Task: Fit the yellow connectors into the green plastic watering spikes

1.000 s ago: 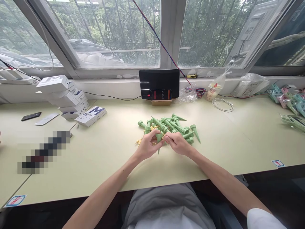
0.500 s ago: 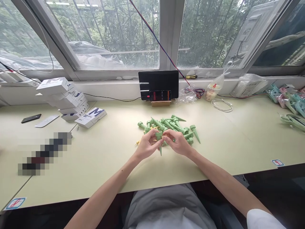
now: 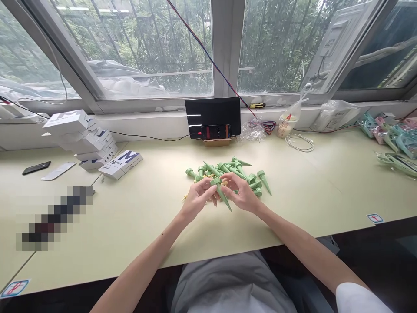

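Between my two hands is a green plastic cone spike (image 3: 223,196), its tip slanting down to the right. My left hand (image 3: 195,201) pinches its wide end from the left. My right hand (image 3: 240,194) has its fingers closed on the same spike from the right. Just behind my hands, on the pale green table (image 3: 150,217), lies a pile of green cone spikes (image 3: 239,170) with small yellow parts (image 3: 208,176) mixed in at its left side.
A dark tablet (image 3: 213,115) with a phone (image 3: 215,131) on a stand is at the back. White boxes (image 3: 81,134) are stacked on the left, with a black phone (image 3: 35,168) beside them. Bags, a white cable (image 3: 301,143) and pastel clips (image 3: 395,141) lie on the right.
The spike held between my hands has turned from pointing straight down to slanting down to the right. My hands shifted slightly up and apart, and the camera tilted a little.
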`<state>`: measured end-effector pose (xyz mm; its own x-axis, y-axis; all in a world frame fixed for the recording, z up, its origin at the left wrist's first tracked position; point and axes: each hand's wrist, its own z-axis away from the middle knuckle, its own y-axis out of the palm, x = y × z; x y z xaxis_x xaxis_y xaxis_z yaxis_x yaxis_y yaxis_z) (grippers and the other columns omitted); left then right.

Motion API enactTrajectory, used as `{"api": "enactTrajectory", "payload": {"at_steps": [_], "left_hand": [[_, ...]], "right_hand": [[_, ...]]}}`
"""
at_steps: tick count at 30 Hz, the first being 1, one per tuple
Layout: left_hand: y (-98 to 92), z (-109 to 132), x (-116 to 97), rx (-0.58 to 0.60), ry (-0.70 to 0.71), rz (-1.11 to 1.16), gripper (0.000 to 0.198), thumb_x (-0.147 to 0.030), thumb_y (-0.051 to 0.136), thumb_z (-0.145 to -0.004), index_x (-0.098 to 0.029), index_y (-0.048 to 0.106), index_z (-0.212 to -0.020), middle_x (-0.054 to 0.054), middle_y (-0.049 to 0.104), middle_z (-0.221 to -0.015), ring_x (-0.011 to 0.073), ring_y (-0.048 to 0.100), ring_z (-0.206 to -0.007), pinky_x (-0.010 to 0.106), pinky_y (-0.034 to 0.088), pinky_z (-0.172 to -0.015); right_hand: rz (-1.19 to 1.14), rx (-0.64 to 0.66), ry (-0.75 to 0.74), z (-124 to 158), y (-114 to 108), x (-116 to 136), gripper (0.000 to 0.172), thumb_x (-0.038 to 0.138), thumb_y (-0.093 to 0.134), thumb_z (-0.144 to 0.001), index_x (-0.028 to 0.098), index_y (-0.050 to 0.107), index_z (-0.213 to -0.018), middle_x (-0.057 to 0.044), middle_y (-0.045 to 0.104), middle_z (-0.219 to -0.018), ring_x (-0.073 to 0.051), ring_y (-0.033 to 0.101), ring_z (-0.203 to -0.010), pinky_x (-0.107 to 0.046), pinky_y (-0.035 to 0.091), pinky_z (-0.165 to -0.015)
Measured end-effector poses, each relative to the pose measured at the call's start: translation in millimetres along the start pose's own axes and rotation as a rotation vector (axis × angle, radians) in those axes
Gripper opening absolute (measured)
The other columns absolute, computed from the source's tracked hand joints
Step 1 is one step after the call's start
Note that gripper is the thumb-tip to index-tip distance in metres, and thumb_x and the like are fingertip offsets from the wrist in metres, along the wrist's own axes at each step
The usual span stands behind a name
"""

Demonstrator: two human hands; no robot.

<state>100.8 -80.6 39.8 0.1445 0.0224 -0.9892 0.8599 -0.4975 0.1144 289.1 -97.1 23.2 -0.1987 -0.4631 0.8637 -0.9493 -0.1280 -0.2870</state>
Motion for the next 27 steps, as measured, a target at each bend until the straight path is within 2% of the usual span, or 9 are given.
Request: {"api": "enactTrajectory", "payload": {"at_steps": [3, 5, 8, 11, 13, 16, 22, 25, 27], "left_hand": [[-3.1, -2, 2, -0.001, -0.043, 0.082, 0.027, -0.039, 0.067, -0.088, -0.013, 0.065, -0.094, 0.005, 0.067, -0.074, 0.0150, 0.063, -0.062, 0.026, 0.052, -0.054], [-4.6, -3, 3, -0.010, -0.070, 0.140, 0.027, -0.039, 0.068, -0.087, -0.013, 0.066, -0.091, 0.005, 0.067, -0.073, 0.0136, 0.061, -0.059, 0.025, 0.050, -0.052], [-5.0, -5, 3, -0.039, -0.096, 0.190, 0.029, -0.041, 0.069, -0.087, -0.012, 0.066, -0.089, 0.006, 0.069, -0.075, 0.0121, 0.060, -0.056, 0.025, 0.049, -0.051], [-3.7, -4, 5, -0.075, -0.128, 0.200, 0.030, -0.043, 0.070, -0.085, -0.013, 0.066, -0.085, 0.005, 0.069, -0.071, 0.0110, 0.058, -0.052, 0.024, 0.046, -0.047], [-2.5, -4, 6, -0.073, -0.142, 0.184, 0.032, -0.045, 0.070, -0.084, -0.013, 0.066, -0.082, 0.004, 0.067, -0.068, 0.0098, 0.055, -0.049, 0.023, 0.043, -0.045], [-1.2, -2, 7, -0.050, -0.128, 0.117, 0.033, -0.045, 0.068, -0.086, -0.013, 0.065, -0.079, 0.002, 0.064, -0.063, 0.0070, 0.048, -0.044, 0.022, 0.036, -0.042], [0.3, 0, 3, -0.107, -0.129, 0.025, 0.035, -0.049, 0.067, -0.086, -0.015, 0.062, -0.078, -0.003, 0.055, -0.052, 0.0058, 0.038, -0.041, 0.021, 0.028, -0.042], [0.4, 0, 2, -0.180, -0.113, -0.024, 0.033, -0.049, 0.069, -0.083, -0.017, 0.061, -0.081, -0.005, 0.051, -0.049, 0.0070, 0.038, -0.041, 0.021, 0.027, -0.042], [-0.4, 0, 3, -0.200, -0.103, -0.078, 0.032, -0.049, 0.070, -0.082, -0.018, 0.061, -0.081, -0.005, 0.049, -0.048, 0.0076, 0.038, -0.042, 0.021, 0.027, -0.042]], "right_hand": [[-0.043, 0.004, 0.010, 0, 0, 1, 0.024, 0.039, 0.049, -0.100, 0.021, 0.054, -0.115, -0.001, 0.060, -0.082, -0.013, 0.060, -0.063, -0.028, 0.055, -0.061], [-0.038, -0.004, -0.010, -1, -1, 2, 0.025, 0.037, 0.046, -0.102, 0.021, 0.055, -0.118, -0.002, 0.062, -0.083, -0.014, 0.060, -0.064, -0.028, 0.055, -0.061], [0.031, -0.015, -0.096, 0, -1, 1, 0.027, 0.033, 0.044, -0.102, 0.023, 0.058, -0.124, -0.008, 0.064, -0.106, -0.015, 0.063, -0.075, -0.030, 0.057, -0.066], [0.113, -0.003, -0.202, 0, -1, -3, 0.029, 0.029, 0.053, -0.098, 0.027, 0.060, -0.127, -0.010, 0.057, -0.126, -0.015, 0.063, -0.080, -0.031, 0.059, -0.067], [0.151, -0.027, -0.251, 0, -1, -5, 0.028, 0.027, 0.059, -0.095, 0.027, 0.063, -0.123, -0.010, 0.058, -0.123, -0.017, 0.064, -0.084, -0.030, 0.059, -0.065], [0.172, -0.086, -0.292, 0, 0, -7, 0.021, 0.026, 0.060, -0.095, 0.026, 0.067, -0.115, -0.009, 0.063, -0.112, -0.021, 0.064, -0.097, -0.033, 0.061, -0.071], [0.140, -0.130, -0.326, 1, -1, -6, 0.016, 0.027, 0.058, -0.096, 0.026, 0.068, -0.109, -0.009, 0.065, -0.105, -0.019, 0.066, -0.087, -0.031, 0.060, -0.058], [0.242, -0.175, -0.384, -4, -13, -1, 0.015, 0.025, 0.058, -0.095, 0.025, 0.068, -0.107, -0.010, 0.067, -0.105, -0.020, 0.066, -0.085, -0.033, 0.059, -0.059], [0.350, -0.200, -0.402, -11, -30, 4, 0.013, 0.027, 0.060, -0.094, 0.025, 0.067, -0.104, -0.010, 0.068, -0.105, -0.022, 0.065, -0.086, -0.036, 0.059, -0.064]]}}
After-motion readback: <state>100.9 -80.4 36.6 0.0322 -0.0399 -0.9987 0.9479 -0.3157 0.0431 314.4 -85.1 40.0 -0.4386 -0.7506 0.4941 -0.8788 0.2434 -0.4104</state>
